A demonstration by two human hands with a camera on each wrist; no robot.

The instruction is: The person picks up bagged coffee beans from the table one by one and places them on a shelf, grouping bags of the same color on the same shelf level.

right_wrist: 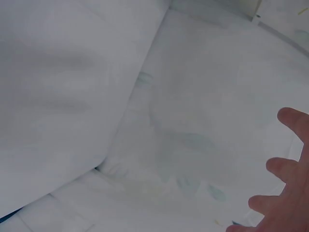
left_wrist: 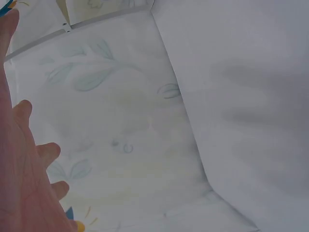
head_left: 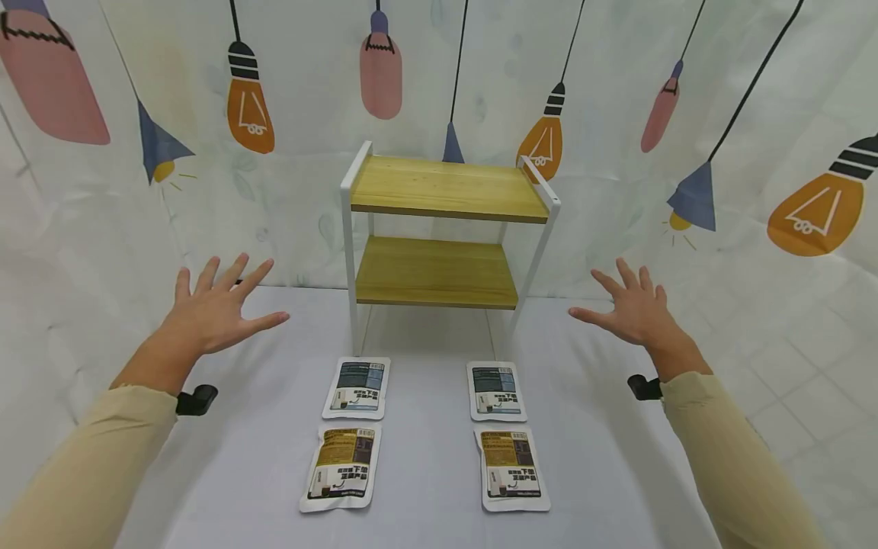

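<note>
The left hand [head_left: 216, 314] is at the middle left of the picture, and the right hand [head_left: 636, 309] is at the middle right. They are far apart, with their fingers spread wide. A little shelf [head_left: 437, 268] stands between them, in the upper middle. Below it, two blue packets [head_left: 357, 389] and two brown packets [head_left: 512, 469] lie flat at the bottom middle.

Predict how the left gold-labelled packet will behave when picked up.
The packet will probably flex a little, since its edges look wavy. Lying flat, it seems unlikely to roll or tip, but its low profile may make lifting it awkward.
</note>
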